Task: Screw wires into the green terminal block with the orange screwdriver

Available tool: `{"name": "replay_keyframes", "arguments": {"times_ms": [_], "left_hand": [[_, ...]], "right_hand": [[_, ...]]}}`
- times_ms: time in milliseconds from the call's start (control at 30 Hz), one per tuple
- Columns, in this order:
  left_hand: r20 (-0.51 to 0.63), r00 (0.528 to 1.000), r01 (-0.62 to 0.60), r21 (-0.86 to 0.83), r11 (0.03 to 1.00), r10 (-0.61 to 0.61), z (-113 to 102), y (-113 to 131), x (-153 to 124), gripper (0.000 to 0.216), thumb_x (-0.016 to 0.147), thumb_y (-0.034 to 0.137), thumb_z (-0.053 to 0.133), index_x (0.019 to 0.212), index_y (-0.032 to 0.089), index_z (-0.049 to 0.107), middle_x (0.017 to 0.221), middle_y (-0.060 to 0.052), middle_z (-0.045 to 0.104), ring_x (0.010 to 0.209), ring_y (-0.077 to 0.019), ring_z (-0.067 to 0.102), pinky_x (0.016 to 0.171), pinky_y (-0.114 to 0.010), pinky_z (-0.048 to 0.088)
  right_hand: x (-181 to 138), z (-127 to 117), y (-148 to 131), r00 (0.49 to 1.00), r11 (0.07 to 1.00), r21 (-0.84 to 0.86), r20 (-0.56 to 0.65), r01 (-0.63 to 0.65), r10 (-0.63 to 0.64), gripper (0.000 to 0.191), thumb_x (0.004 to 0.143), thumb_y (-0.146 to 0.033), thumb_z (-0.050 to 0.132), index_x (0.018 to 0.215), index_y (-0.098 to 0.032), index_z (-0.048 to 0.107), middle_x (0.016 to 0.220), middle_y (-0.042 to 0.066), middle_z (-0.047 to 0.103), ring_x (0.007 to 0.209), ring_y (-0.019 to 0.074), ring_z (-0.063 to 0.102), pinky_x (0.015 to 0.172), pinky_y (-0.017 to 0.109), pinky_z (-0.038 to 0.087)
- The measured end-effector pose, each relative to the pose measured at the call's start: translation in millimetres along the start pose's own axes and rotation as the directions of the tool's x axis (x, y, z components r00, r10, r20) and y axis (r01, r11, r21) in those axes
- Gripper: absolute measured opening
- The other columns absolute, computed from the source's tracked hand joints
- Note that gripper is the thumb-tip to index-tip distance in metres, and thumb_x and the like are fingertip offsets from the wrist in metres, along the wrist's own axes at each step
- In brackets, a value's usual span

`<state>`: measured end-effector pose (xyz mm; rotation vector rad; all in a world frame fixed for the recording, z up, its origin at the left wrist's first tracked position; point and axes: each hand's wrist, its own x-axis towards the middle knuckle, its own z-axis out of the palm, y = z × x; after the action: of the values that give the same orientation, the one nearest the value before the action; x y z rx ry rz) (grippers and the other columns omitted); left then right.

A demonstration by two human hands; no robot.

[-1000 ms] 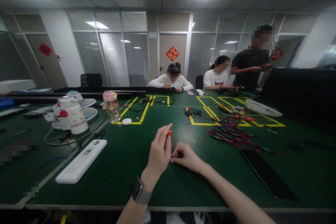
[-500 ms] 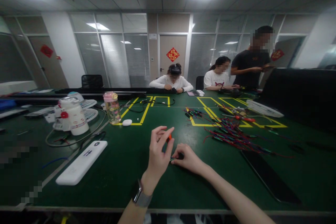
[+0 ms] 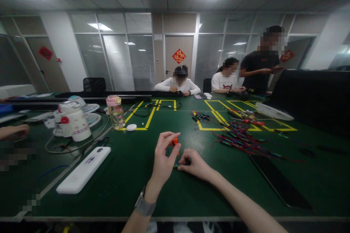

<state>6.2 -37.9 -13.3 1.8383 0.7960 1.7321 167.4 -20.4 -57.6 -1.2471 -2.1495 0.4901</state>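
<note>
My left hand (image 3: pixel 163 158) is raised just over the green table, thumb and fingers curled round a small orange object (image 3: pixel 175 141) whose kind I cannot make out. Something thin and blue shows between thumb and fingers. Close on its right, my right hand (image 3: pixel 193 163) pinches the end of a small green circuit board (image 3: pixel 176 165) low at the table surface. The board's left end lies beside my left thumb; whether they touch, I cannot tell. Farther right, a heap of similar boards with red and dark wires (image 3: pixel 239 138) lies spread out.
To the left are a white oblong case (image 3: pixel 84 171), a white bottle (image 3: pixel 79 122), a pink-lidded bottle (image 3: pixel 116 113) and a cable. A dark flat slab (image 3: pixel 279 180) lies at right. Another person's hand (image 3: pixel 15 131) is at the left edge. Several people are across the table.
My left hand has shifted slightly left, and more of the orange object and the circuit board shows. My right hand keeps its pinch. Another person's hand has come in at the left edge.
</note>
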Motion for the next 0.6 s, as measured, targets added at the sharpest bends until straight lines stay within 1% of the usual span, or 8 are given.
{"name": "replay_keyframes", "arguments": {"times_ms": [67, 133, 233, 333, 400, 500, 600], "left_hand": [[0.066, 0.998, 0.026, -0.066, 0.997, -0.021, 0.9, 0.9, -0.4, 0.028, 0.094, 0.025, 0.051, 0.119, 0.024, 0.064, 0.121, -0.009, 0.056, 0.107, -0.0203, 0.061, 0.088, -0.033, 0.055], [0.116, 0.992, 0.064, -0.132, 0.989, -0.048, 1.7, 1.6, -0.4, 0.032, 0.097, 0.026, 0.046, 0.125, 0.024, 0.06, 0.128, -0.01, 0.056, 0.109, -0.0211, 0.062, 0.091, -0.035, 0.055], [0.105, 0.992, 0.09, -0.156, 0.984, -0.074, 2.1, 1.3, 0.1, 0.033, 0.095, 0.026, 0.05, 0.126, 0.023, 0.059, 0.127, -0.01, 0.059, 0.105, -0.0207, 0.066, 0.088, -0.035, 0.057], [0.064, 0.996, 0.072, -0.108, 0.992, -0.066, 1.5, -0.8, 0.2, 0.03, 0.09, 0.023, 0.059, 0.12, 0.023, 0.063, 0.116, -0.008, 0.064, 0.097, -0.0187, 0.068, 0.084, -0.031, 0.058], [0.049, 0.998, 0.034, -0.06, 0.998, -0.031, 1.1, -2.5, 0.3, 0.028, 0.087, 0.021, 0.063, 0.115, 0.024, 0.065, 0.106, -0.005, 0.066, 0.092, -0.0168, 0.068, 0.081, -0.029, 0.057], [0.023, 0.999, -0.05, 0.033, 0.998, 0.049, 0.8, -4.1, 0.8, 0.025, 0.085, 0.019, 0.065, 0.11, 0.024, 0.066, 0.099, -0.002, 0.064, 0.088, -0.0151, 0.066, 0.077, -0.027, 0.056], [-0.028, 0.986, -0.156, 0.179, 0.971, 0.164, 0.2, -3.6, 1.1, 0.024, 0.084, 0.017, 0.066, 0.107, 0.023, 0.067, 0.097, -0.003, 0.062, 0.088, -0.015, 0.064, 0.077, -0.027, 0.055]], "right_hand": [[0.2, 0.6, 1.6, 1.0, 1.0, 0.005, 0.003, 0.014, -0.014, 0.01, 0.07, -0.021, 0.077, 0.065, -0.017, 0.068, 0.067, 0.001, 0.065, 0.069, 0.0159, 0.056, 0.066, 0.026, 0.04], [0.3, 0.9, 2.8, 1.0, 1.0, 0.005, 0.006, 0.021, -0.021, 0.011, 0.07, -0.021, 0.077, 0.066, -0.017, 0.068, 0.067, 0.0, 0.065, 0.069, 0.0158, 0.056, 0.066, 0.026, 0.04], [0.1, 0.8, 3.0, 1.0, 1.0, -0.004, 0.008, 0.021, -0.021, 0.01, 0.07, -0.02, 0.077, 0.066, -0.016, 0.068, 0.068, 0.001, 0.065, 0.07, 0.0157, 0.057, 0.067, 0.026, 0.04], [-0.5, 0.5, 2.3, 1.0, 1.0, -0.015, 0.015, 0.016, -0.016, 0.009, 0.07, -0.02, 0.076, 0.068, -0.016, 0.069, 0.07, 0.001, 0.065, 0.072, 0.016, 0.057, 0.069, 0.026, 0.04], [-0.7, 0.5, 1.9, 1.0, 1.0, -0.023, 0.018, 0.002, -0.002, 0.009, 0.07, -0.021, 0.077, 0.068, -0.016, 0.069, 0.07, 0.001, 0.066, 0.072, 0.0163, 0.057, 0.07, 0.027, 0.041], [-0.5, 0.7, 1.7, 1.0, 0.999, -0.036, 0.017, -0.011, 0.012, 0.01, 0.07, -0.021, 0.077, 0.067, -0.016, 0.069, 0.07, 0.001, 0.065, 0.072, 0.0166, 0.058, 0.071, 0.027, 0.041], [-0.2, 0.7, 1.5, 1.0, 0.999, -0.039, 0.013, -0.001, 0.002, 0.01, 0.071, -0.021, 0.076, 0.067, -0.016, 0.069, 0.07, 0.002, 0.065, 0.073, 0.0169, 0.058, 0.07, 0.027, 0.041]]}}
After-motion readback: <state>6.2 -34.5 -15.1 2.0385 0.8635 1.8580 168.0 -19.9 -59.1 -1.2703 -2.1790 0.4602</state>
